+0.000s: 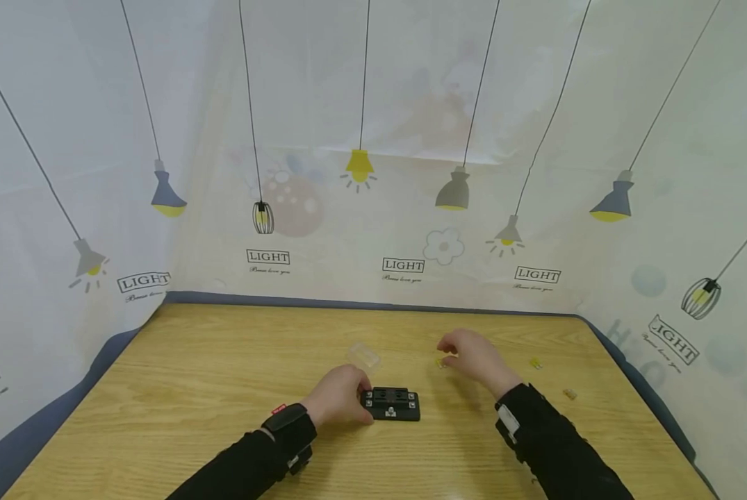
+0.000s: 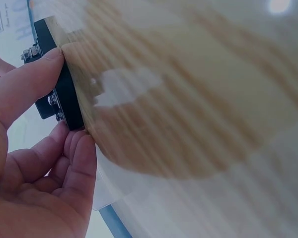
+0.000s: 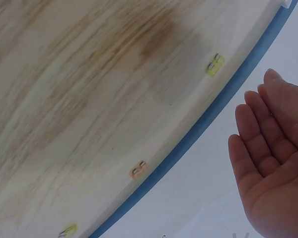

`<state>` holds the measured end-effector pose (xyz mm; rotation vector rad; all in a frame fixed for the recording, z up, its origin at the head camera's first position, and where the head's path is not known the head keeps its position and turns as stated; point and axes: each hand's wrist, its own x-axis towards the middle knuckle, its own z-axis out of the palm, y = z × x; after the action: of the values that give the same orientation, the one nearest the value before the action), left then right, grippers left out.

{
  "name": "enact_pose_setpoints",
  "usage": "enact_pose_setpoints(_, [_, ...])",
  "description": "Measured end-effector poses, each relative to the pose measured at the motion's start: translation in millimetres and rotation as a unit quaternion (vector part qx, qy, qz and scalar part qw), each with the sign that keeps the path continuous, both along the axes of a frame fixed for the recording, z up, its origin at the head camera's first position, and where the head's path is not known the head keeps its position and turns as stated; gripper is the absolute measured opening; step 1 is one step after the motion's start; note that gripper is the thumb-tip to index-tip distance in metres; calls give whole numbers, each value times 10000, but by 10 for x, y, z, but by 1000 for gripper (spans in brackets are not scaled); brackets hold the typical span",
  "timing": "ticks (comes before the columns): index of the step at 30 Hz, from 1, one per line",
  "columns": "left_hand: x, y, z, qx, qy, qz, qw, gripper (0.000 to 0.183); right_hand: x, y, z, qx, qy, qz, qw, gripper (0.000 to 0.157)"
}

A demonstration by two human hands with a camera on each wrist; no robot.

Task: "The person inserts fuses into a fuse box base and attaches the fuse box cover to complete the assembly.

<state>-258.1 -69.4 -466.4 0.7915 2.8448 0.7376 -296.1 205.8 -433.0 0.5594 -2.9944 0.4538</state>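
Observation:
My left hand [image 1: 338, 399] grips the left end of a black fuse holder [image 1: 398, 411] with silver screw terminals, which sits on the wooden table. In the left wrist view, the thumb lies along one edge of the fuse holder [image 2: 75, 106] and the fingertips are at its end. My right hand [image 1: 476, 357] hovers farther back to the right, fingers loosely bent. A small yellow blade fuse [image 1: 440, 363] shows right by its thumb tip. The right wrist view has nothing between the fingers of that hand [image 3: 273, 158].
A clear plastic cover [image 1: 363, 355] lies behind the left hand. Toward the table's right side lie a yellow blade fuse [image 1: 536, 362] and an orange-looking one [image 1: 570, 394]. Printed cloth walls [image 1: 348, 278] stand around the back and sides of the table [image 1: 223, 361].

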Motion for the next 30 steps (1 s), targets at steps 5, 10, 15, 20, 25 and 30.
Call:
enact_pose_setpoints(5, [5,-7,21,-1,23,-31,10000,43,-19,-2,-2,203,37,142,9997,21])
enact_pose_setpoints(10, [13,-7,37,28,-16,-41,10000,44,-37,-10,-7,391,59,271,9988,20])
enact_pose_setpoints(15, [10,-3,34,-31,-22,-25,10000,44,-103,-22,-70,619,16,170,9979,15])
enact_pose_setpoints(20, [10,-2,37,-32,-17,-35,10000,44,-149,-34,-117,703,90,239,9972,11])
enact_pose_setpoints(25, [11,-2,34,-38,-3,-17,10000,44,-155,-53,-112,663,43,286,9974,10])
enact_pose_setpoints(30, [11,-1,37,-20,-13,-18,10000,43,-179,-58,-130,775,60,244,9967,8])
